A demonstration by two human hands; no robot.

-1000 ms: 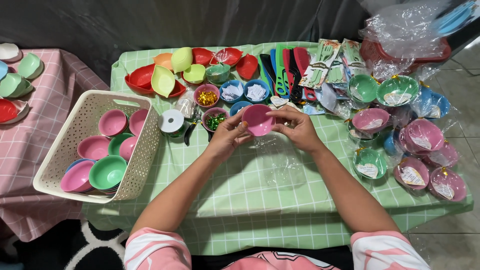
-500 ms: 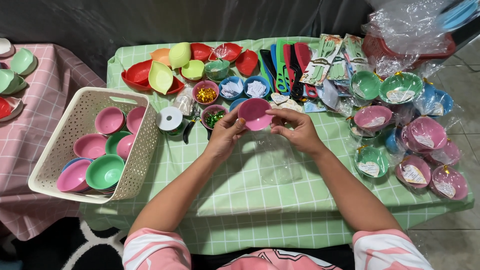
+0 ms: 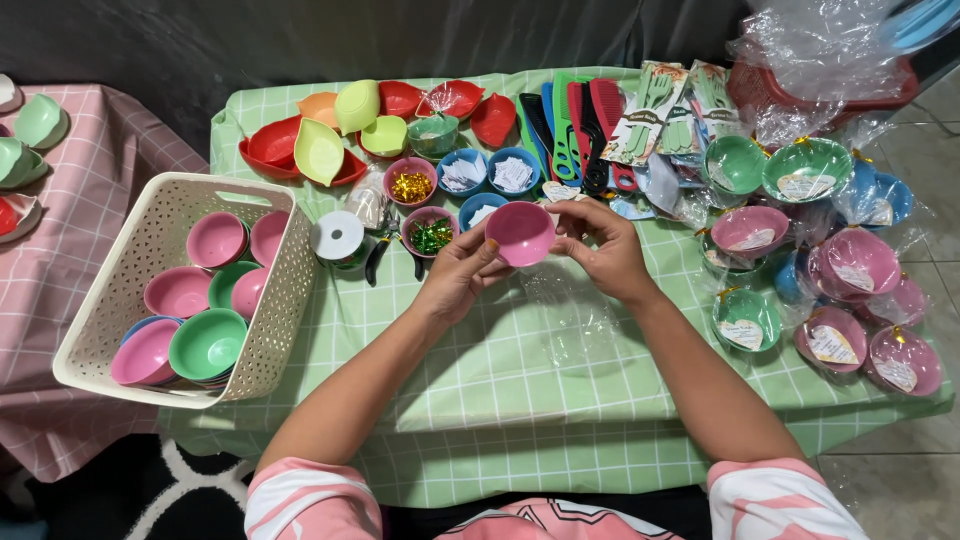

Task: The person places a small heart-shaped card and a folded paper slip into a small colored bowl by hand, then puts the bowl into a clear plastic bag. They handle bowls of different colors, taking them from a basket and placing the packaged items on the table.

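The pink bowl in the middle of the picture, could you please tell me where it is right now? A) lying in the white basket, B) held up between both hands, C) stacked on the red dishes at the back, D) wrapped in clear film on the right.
B: the pink bowl sits between the left hand and the right hand, above the green checked tablecloth, apart from the white basket.

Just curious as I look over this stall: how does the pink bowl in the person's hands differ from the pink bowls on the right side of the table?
The pink bowl is bare and looks empty, held up off the table by the left hand and right hand. The wrapped pink bowls rest on the green checked cloth, each sealed in clear film with a paper tag inside. Both kinds are small, round and pink.
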